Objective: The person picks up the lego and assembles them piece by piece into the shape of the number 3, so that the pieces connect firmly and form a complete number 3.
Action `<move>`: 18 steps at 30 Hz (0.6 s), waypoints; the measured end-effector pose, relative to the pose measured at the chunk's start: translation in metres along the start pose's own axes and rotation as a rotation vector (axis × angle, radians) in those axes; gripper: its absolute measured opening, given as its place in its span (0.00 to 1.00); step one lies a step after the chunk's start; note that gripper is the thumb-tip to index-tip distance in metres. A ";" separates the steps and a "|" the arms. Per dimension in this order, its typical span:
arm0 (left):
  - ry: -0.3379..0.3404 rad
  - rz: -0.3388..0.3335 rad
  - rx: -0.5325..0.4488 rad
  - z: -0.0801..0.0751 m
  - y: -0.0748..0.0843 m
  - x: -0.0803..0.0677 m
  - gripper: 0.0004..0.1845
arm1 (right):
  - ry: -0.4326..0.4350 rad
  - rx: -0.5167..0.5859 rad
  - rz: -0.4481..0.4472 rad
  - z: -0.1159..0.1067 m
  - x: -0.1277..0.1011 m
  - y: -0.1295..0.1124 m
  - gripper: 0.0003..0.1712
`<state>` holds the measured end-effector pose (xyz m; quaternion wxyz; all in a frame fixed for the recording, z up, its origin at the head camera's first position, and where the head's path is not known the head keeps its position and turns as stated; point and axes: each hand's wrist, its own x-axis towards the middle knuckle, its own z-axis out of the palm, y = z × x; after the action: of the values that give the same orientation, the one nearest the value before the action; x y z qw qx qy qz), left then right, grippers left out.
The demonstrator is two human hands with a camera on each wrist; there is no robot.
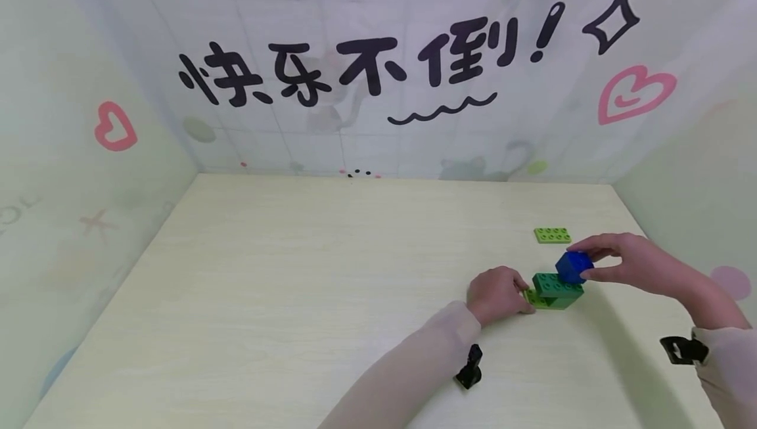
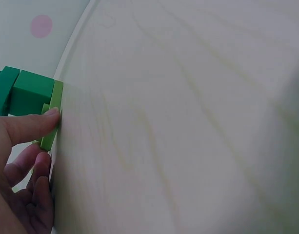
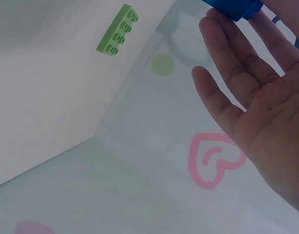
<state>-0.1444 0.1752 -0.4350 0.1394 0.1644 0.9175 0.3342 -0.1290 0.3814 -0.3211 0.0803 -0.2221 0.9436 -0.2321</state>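
My left hand [image 1: 495, 294] pinches the left end of a light green building-block plate [image 2: 56, 97] between thumb and fingers. Stacked on that plate are dark green bricks [image 1: 552, 284]; the upper one juts out to the left over the plate. Between thumb and fingertips, my right hand [image 1: 635, 261] holds a blue brick [image 1: 573, 267]. The blue brick is tilted and overlaps the top studs of the upper green brick in the head view. In the right wrist view, only part of the blue brick [image 3: 234, 7] shows at the top edge, against the fingers.
A loose light green plate [image 1: 552, 236] with studs up lies on the table [image 1: 296, 271] behind the stack. Printed cloth walls [image 1: 367, 146] stand at the back and both sides. Black wrist straps [image 1: 470, 366] show at the sleeves.
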 end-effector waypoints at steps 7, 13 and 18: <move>0.009 0.005 -0.006 0.001 -0.002 0.000 0.13 | 0.025 0.005 -0.025 0.005 -0.007 0.004 0.22; 0.005 -0.012 0.002 -0.001 0.001 -0.003 0.13 | 0.053 -0.003 -0.031 0.008 -0.011 0.007 0.21; 0.001 -0.013 0.004 -0.002 0.001 -0.003 0.13 | 0.091 -0.004 -0.048 0.012 -0.014 0.007 0.21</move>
<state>-0.1418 0.1738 -0.4321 0.1407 0.1585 0.9193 0.3315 -0.1163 0.3890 -0.3343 0.0313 -0.2340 0.9411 -0.2421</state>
